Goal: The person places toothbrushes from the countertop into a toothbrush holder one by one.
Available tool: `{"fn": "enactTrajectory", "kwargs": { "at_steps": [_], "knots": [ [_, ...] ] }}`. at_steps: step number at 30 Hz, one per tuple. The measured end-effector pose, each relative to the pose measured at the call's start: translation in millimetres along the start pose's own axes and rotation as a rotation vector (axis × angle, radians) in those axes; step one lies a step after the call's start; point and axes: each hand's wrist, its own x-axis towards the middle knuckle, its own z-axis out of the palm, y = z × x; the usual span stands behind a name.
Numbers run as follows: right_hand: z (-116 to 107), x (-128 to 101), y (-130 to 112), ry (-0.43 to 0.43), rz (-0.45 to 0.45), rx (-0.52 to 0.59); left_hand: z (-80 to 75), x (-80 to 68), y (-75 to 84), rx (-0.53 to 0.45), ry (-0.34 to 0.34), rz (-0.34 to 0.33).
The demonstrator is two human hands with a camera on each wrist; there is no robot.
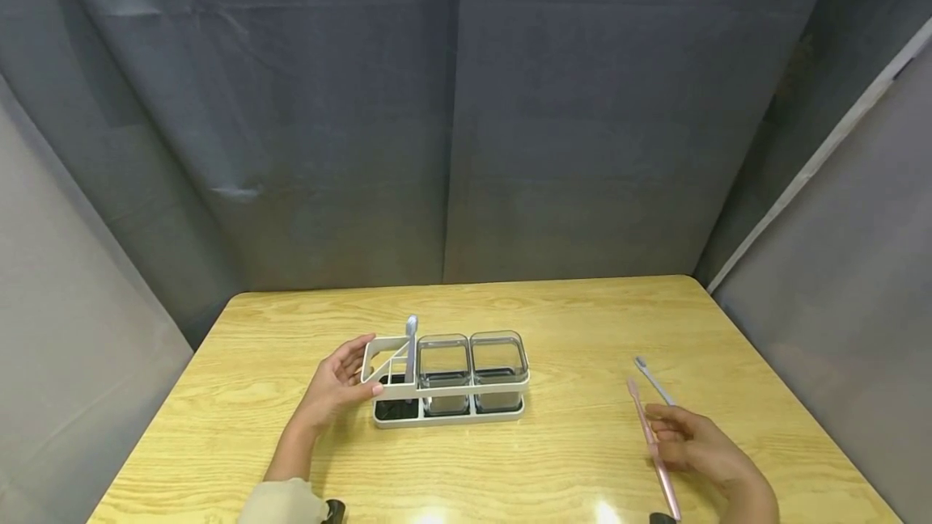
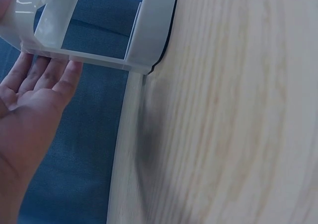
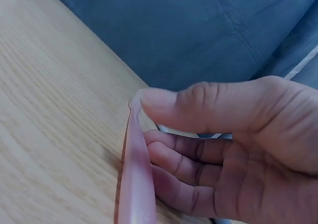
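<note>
Wood-grain desk, pale yellow and glossy, carries a white plastic organizer near its middle, with two clear square cups and a triangular end frame. The left hand rests straight-fingered on that frame. The right hand, near the right edge, pinches a slim pink toothbrush; a grey toothbrush lies just beyond.

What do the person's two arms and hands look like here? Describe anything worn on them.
Both hands are bare: no gloves or rings are visible. The left hand leads to a forearm ending in a light beige sleeve. The right hand shows no sleeve. A small dark device sits by the left arm.
</note>
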Motion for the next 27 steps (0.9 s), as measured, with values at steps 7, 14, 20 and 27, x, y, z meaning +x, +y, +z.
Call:
{"fn": "enactTrajectory", "kwargs": {
  "at_steps": [7, 14, 20, 27],
  "knots": [
    [2.5, -0.3, 0.1, 0.015, 0.003, -0.095, 0.1, -0.9, -0.4, 0.008, 0.0, -0.011],
    [14.8, 4.7, -8.7, 0.095, 0.031, -0.143, -0.5, -0.8, -0.3, 0.005, 0.006, -0.004],
    [22.7, 7.2, -10.7, 0.2, 0.072, -0.162, 0.3, 0.5, -1.1, 0.001, 0.007, -0.006],
    [26.8, 9.6, -9.4, 0.219, 0.061, -0.211, 1.7, -0.4, 0.8, 0.001, 0.019, -0.006]
  ]
}}
